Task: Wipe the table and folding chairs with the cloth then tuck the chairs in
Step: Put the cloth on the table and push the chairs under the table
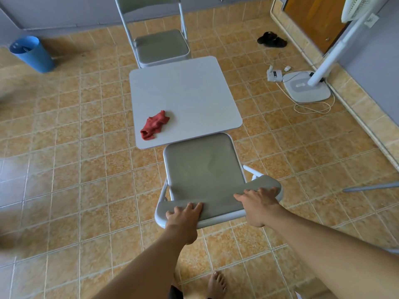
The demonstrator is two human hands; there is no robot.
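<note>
One table, one cloth (near-left tabletop corner), two folding chairs; left hand and right hand grip the near chair by its backrest, fingers curled over.

cloth on table, near chair before it, far chair behind

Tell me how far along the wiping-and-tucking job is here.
Late stage. The cloth lies loose on the table, so wiping seems over, though I can't confirm it. The far chair has its seat at the table edge. The left hand and right hand grip the near chair by its back, seat front barely under the table. Left: pushing it in.
</note>
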